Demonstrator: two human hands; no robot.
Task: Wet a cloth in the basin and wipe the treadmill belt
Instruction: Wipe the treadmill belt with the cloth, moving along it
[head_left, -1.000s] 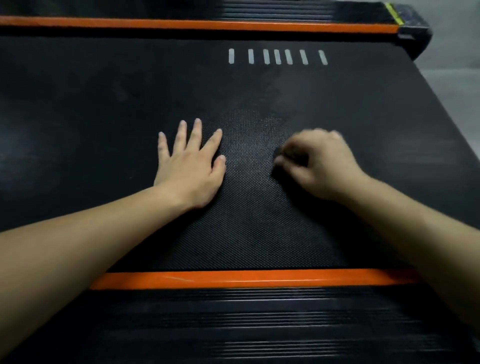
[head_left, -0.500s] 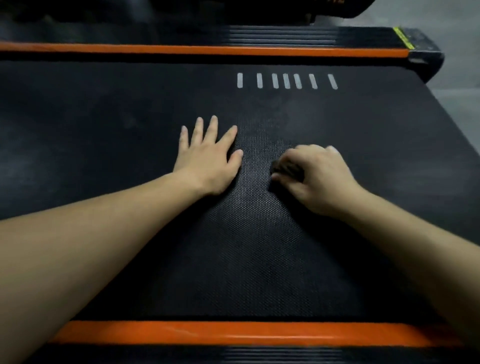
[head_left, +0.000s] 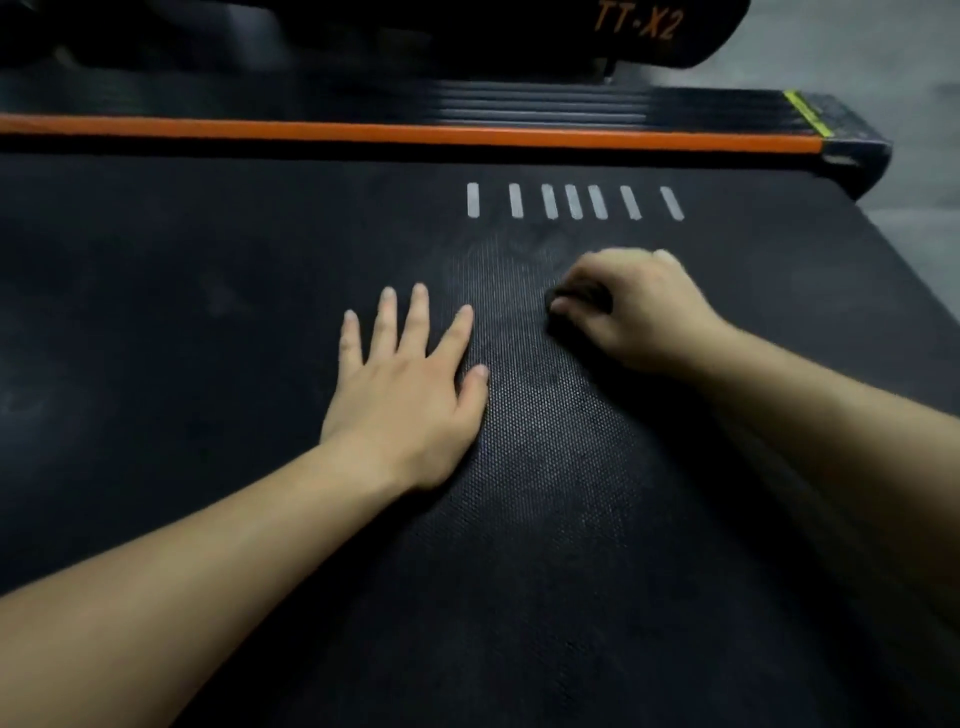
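- Cloth (head_left: 574, 306), dark and bunched small, sits on the treadmill belt (head_left: 208, 312) inside the right grip (head_left: 639, 306). The fingers are curled round it, and only a dark wad shows at the grip's 9 o'clock side, between thumb and forefinger.
- The cloth is dark on dark and blurred, so its edges are hard to make out. It is probably pressed down against the belt.
- The left grip (head_left: 410, 395) lies released, palm down with fingers straight and spread, at about 8 o'clock from the right grip. The two are near but apart. The left holds nothing and looks like a brace.
- The belt's long axis runs 9 to 3 o'clock across the view, parallel to the orange rail (head_left: 363, 132) along its 12 o'clock edge.
- A row of white marks (head_left: 574, 201) lies at 12 o'clock from the right grip, between it and the rail.
- The coming move turns on one relation. The right grip holds the cloth, and the widest stretch of belt lies toward 9 o'clock, with the left grip in that path. A long stroke that way would need the left grip lifted or shifted. Strokes toward 12, 6 or 3 o'clock are unobstructed.
- The step in hand is judged to be wiping. No basin is in view, and how wet the cloth is cannot be seen.
- Past the rail at 12 to 1 o'clock sits a black housing (head_left: 519, 31) lettered "TT-X2", and grey floor (head_left: 909, 78) shows at 2 o'clock.
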